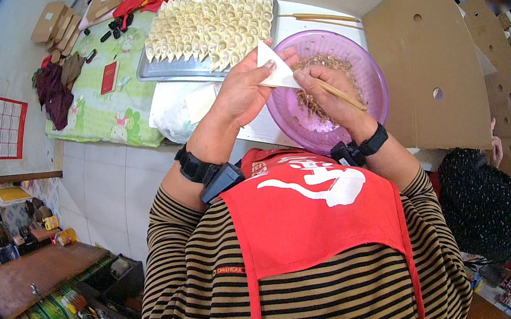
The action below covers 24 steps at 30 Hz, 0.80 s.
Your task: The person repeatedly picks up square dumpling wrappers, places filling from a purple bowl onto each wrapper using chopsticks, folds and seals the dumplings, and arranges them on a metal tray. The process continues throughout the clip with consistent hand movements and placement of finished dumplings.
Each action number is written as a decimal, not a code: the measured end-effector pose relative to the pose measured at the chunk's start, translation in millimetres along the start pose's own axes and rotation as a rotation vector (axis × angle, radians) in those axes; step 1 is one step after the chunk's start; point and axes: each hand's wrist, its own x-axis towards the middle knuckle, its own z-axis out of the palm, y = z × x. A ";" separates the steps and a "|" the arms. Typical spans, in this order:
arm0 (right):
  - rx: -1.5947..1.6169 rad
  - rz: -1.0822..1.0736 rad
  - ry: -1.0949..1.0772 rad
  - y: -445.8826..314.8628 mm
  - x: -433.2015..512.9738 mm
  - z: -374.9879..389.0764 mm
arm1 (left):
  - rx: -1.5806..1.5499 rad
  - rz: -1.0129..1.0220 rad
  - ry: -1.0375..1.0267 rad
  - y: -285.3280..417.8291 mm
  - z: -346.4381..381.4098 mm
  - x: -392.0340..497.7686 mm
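Note:
My left hand (238, 88) holds a pale dough wrapper (276, 71) folded into a triangle, its thumb pressing on the face. My right hand (331, 85) grips a thin wooden stick (342, 98), and its fingertips meet the wrapper's right corner. Beneath this hand is a purple plastic basin (285, 123) with minced filling (342, 63) in it. Rows of folded wontons (212, 28) cover most of a metal tray (174, 68) beyond my left hand. Nearer me, square wrappers (201, 103) lie by a clear plastic bag (173, 122).
Wooden chopsticks (323, 16) lie behind the basin. Tall cardboard panels (423, 62) stand along the right and back. At left, a green patterned cloth (130, 103) bears a red booklet (109, 77) and dark clothing (54, 90). Another person (482, 206) sits close on the right.

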 end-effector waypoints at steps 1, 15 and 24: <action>-0.011 0.045 -0.015 -0.7 -1.1 0.0 | 0.018 0.002 -0.011 0.0 0.8 0.4; 0.181 0.009 0.045 -26.0 3.4 -13.7 | 1.243 0.045 -0.424 20.0 0.2 6.4; 0.084 -0.097 0.225 -16.1 8.4 -25.9 | 0.455 -0.272 -0.157 -2.6 11.2 32.2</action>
